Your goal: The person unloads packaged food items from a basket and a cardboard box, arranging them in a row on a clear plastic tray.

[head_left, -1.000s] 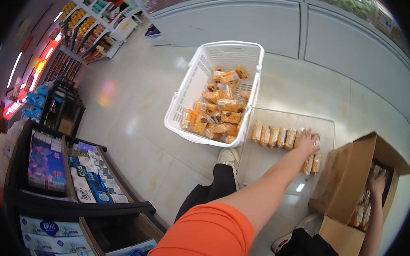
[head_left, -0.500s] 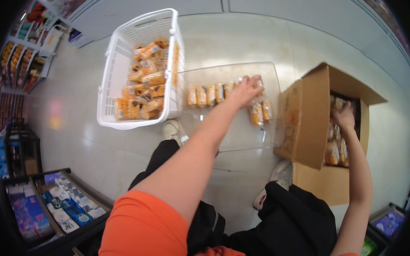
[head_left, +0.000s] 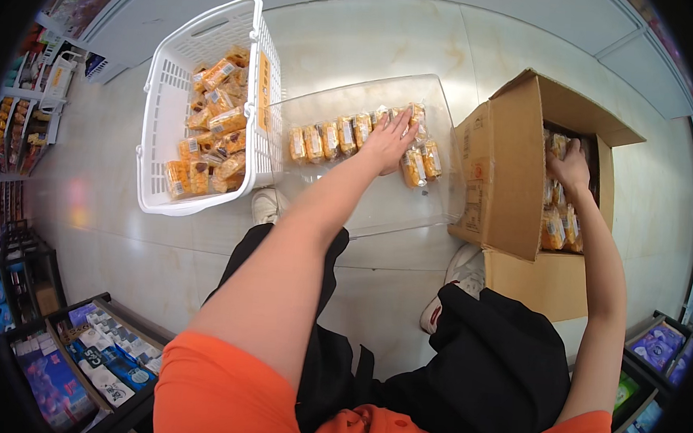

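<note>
My left hand (head_left: 389,144) lies open, fingers stretched out flat over wrapped cakes in a clear plastic tray (head_left: 347,209). To its left runs a row of wrapped cakes (head_left: 329,139), standing side by side. Two more cakes (head_left: 421,165) sit just right of the hand, nearer to me. My right hand (head_left: 571,168) reaches into an open cardboard box (head_left: 516,167), its fingers bent round a wrapped cake (head_left: 557,144); the fingertips are partly hidden. More wrapped cakes (head_left: 560,229) fill the box's near end.
A white plastic basket (head_left: 155,125) with a loose heap of wrapped cakes stands left of the tray. My shoes (head_left: 463,275) are close to the tray and box. Dark display bins (head_left: 104,352) with packets flank me; shelves (head_left: 27,118) line the far left.
The whole view has shifted, so everything sits higher and further left. Over the cakes, my left hand has moved slightly left and toward me. My right hand stays in the box.
</note>
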The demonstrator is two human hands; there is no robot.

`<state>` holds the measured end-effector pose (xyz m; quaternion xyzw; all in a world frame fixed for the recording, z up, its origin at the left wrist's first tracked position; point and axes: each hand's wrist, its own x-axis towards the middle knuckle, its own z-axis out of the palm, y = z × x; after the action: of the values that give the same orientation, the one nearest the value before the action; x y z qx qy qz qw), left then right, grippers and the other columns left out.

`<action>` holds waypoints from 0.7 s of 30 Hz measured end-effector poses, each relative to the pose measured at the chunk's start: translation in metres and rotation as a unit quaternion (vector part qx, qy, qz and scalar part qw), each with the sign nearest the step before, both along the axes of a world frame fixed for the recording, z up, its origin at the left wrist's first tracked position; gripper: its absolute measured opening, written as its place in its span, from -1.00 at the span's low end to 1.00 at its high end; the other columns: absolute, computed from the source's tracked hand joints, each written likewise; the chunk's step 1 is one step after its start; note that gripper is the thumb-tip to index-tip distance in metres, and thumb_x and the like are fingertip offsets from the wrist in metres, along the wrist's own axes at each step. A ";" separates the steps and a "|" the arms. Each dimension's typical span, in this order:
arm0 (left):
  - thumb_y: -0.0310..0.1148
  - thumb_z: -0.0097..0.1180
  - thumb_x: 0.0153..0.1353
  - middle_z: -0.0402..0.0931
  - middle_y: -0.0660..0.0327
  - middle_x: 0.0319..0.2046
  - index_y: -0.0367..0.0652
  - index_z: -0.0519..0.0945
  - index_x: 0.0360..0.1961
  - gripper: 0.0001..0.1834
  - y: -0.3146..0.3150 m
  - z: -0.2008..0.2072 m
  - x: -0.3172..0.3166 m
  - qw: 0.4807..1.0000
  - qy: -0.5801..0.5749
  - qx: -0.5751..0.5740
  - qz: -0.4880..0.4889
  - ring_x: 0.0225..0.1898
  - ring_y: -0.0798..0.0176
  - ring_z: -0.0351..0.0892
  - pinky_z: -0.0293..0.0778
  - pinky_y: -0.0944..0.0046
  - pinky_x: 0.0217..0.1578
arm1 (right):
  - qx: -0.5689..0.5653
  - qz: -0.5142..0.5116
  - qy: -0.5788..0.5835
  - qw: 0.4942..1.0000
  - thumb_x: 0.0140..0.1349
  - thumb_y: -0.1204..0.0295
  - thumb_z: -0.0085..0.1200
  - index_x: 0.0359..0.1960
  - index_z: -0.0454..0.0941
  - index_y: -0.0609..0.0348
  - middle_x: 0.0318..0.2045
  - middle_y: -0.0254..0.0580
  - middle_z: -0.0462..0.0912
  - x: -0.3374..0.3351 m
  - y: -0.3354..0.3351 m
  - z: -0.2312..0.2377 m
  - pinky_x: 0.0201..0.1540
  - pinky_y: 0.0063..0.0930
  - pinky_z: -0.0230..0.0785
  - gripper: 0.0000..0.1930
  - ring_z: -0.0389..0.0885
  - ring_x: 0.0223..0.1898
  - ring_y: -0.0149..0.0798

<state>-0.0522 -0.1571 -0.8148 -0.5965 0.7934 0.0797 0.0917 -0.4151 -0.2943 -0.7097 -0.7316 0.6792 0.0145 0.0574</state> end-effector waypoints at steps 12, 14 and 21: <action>-0.50 -0.11 0.01 0.43 0.06 -0.11 -0.24 0.48 -0.13 -0.66 0.088 0.086 0.036 0.942 0.223 0.247 -0.053 -0.12 0.06 0.48 0.44 0.13 -0.17 | 0.128 0.103 -0.176 0.971 -0.13 0.22 0.12 -0.11 0.41 0.23 -0.28 -0.11 0.52 0.046 0.036 0.212 -0.16 -0.46 0.38 -0.49 0.51 -0.22 -0.29; -0.46 -0.10 0.05 0.46 0.08 -0.13 -0.25 0.49 -0.13 -0.68 0.099 0.082 0.044 0.897 0.306 0.318 0.040 -0.14 0.13 0.51 0.44 0.18 -0.18 | 0.049 0.135 -0.286 0.948 -0.07 0.22 0.13 -0.09 0.40 0.21 -0.25 -0.10 0.52 0.096 0.072 0.217 -0.17 -0.46 0.40 -0.50 0.52 -0.17 -0.32; -0.38 -0.08 0.21 0.45 0.16 -0.10 -0.22 0.42 -0.03 -0.69 0.105 0.050 0.055 0.654 0.492 0.393 0.420 -0.11 0.25 0.52 0.45 0.20 -0.10 | 0.288 0.319 -0.123 0.895 -0.11 0.14 0.12 -0.22 0.36 0.37 -0.38 0.11 0.55 0.255 0.125 0.082 -0.24 -0.30 0.41 -0.46 0.56 -0.31 -0.05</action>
<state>0.0025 -0.0523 -0.7646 -0.6477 0.2817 0.6960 -0.1290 -0.1598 -0.1696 -0.6281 -0.8564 0.3628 0.1370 0.3408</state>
